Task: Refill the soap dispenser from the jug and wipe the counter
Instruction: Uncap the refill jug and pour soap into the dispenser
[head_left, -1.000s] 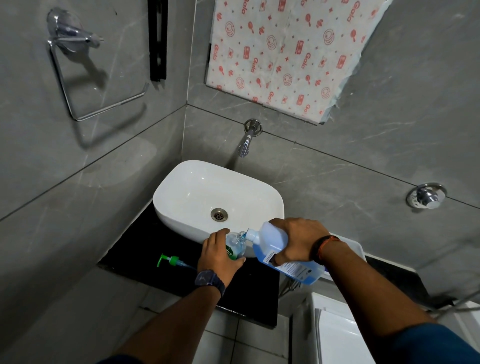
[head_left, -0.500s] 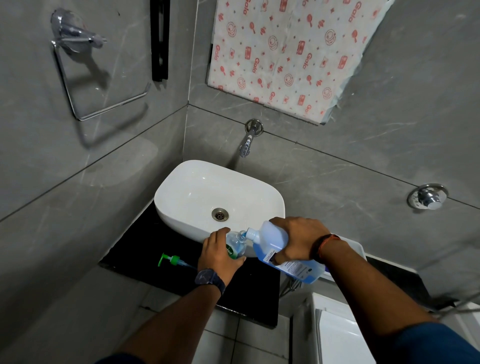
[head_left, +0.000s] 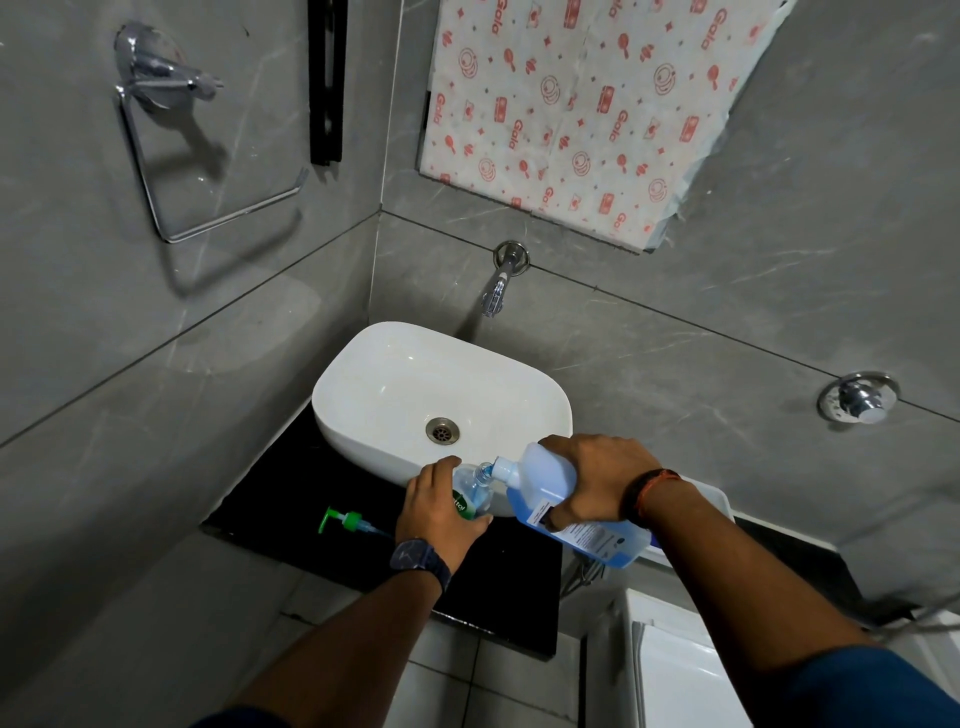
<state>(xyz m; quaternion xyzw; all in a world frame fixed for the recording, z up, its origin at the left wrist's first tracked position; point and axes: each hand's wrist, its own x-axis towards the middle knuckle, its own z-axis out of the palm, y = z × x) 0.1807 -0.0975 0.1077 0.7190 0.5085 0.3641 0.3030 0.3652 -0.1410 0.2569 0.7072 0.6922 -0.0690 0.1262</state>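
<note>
While the left hand (head_left: 441, 512) curls its fingers round the soap dispenser (head_left: 475, 493) near the front of the black counter (head_left: 291, 509), just before the white basin's (head_left: 395, 384) rim, the right hand (head_left: 597, 480) grips the tilted jug (head_left: 545, 480), its spout at the dispenser's open neck. Bare counter runs left of the hands to the grey wall (head_left: 130, 415); the green pump head (head_left: 345, 521) lies there on its side. One dispenser, one jug, one pump head, one basin, one tap (head_left: 496, 288).
</note>
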